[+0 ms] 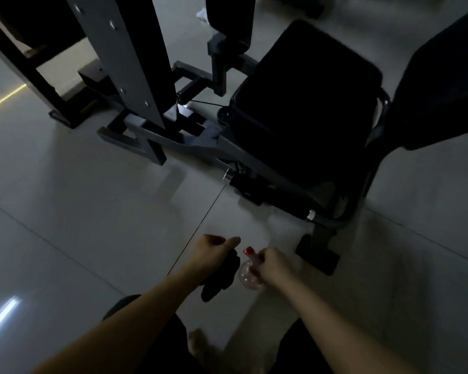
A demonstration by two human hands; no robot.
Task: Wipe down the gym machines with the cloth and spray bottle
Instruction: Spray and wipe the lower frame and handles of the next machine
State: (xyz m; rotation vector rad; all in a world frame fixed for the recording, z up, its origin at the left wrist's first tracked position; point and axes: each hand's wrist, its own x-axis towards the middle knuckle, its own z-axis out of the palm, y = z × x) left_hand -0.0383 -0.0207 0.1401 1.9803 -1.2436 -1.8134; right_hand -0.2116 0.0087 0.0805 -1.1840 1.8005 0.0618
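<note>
Head view, dim light, some motion blur. Pale glossy tiled floor (79,198) fills most of the frame; a dark grout line runs diagonally toward the hands, and a bright strip of reflected light (0,317) lies at lower left.

Grey steel-framed gym machine (200,149) stands on the floor in the upper half. Its square black padded seat (305,103) sits centre right, with a second black padded panel (443,85) just beside it at the far right edge. Slanted grey upright column with bolt heads (125,55) rises from the base at upper left. Black rubber foot of the frame (318,255) rests on the floor near the right hand.

Both bare forearms reach forward from the bottom edge, over dark-clothed legs.

Left hand (214,252): fingers curled into a fist around a dark, crumpled cloth (222,276), which hangs below the hand. Cloth is clear of the machine, held above the floor.

Right hand (273,263): fingers curled around the neck of a small clear plastic spray bottle (247,273). Its round body hangs beneath the hand, just beside the cloth; touching or not, cannot tell. Red spray nozzle (249,251) points up and left, toward the left hand. Bottle is well short of the seat.
</note>
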